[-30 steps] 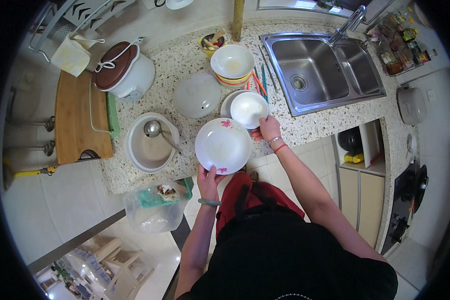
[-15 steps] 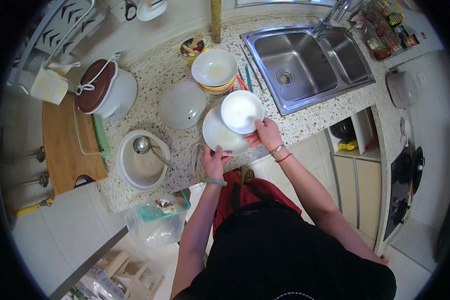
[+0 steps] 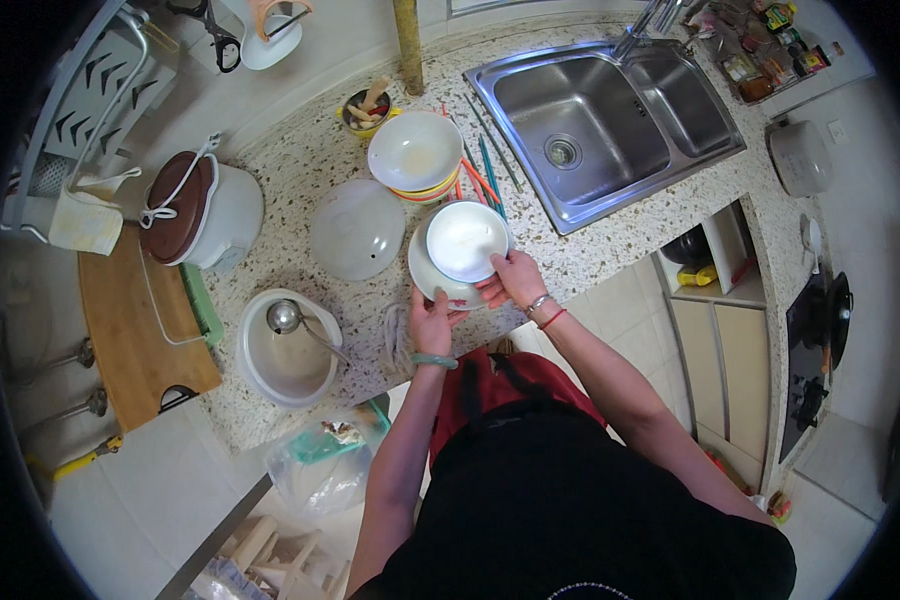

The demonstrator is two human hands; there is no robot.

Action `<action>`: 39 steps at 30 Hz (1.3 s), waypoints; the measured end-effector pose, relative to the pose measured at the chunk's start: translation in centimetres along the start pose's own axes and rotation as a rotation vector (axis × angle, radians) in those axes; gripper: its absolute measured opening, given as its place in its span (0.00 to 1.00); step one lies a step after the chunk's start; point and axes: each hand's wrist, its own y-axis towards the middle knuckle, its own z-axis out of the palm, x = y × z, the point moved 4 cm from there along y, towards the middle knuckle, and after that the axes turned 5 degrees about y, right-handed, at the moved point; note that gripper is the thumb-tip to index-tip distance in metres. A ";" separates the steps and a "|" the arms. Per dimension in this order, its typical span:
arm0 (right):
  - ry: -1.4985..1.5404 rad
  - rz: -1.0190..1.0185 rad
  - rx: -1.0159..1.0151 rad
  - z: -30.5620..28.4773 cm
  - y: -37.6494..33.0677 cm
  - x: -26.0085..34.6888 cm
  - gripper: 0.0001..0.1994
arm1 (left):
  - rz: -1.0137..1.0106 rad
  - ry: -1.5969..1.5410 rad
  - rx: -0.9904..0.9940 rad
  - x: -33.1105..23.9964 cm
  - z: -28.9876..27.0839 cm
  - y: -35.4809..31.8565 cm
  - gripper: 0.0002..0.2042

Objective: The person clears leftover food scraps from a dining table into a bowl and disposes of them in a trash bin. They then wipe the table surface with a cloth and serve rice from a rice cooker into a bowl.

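My right hand (image 3: 513,280) grips the rim of a small white bowl (image 3: 467,241), thumb on its near right edge. Under it lies a wider white dish (image 3: 427,277) with a red pattern on its near rim, largely covered by the bowl. My left hand (image 3: 433,320) is closed on the near left edge of that dish, thumb on top. Whether the bowl rests in the dish or hangs just above it I cannot tell. Just beyond stands a stack of bowls (image 3: 416,150), white on top with yellow and orange rims below.
A round translucent lid (image 3: 358,230) lies to the left. A white tub (image 3: 260,375) holds a metal ladle (image 3: 286,317) and pale contents. Chopsticks (image 3: 486,172) lie near the steel sink (image 3: 568,215). Farther left are a rice cooker (image 3: 232,215) and a wooden board (image 3: 135,325).
The small bowl has moved left and toward me, covering more of the dish. Both hands keep their holds. The whole view has shifted slightly.
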 end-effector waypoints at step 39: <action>-0.581 -0.476 0.298 11.9 0.0 -8.7 0.16 | 0.430 1.084 -0.309 0.9 -9.8 -6.3 0.26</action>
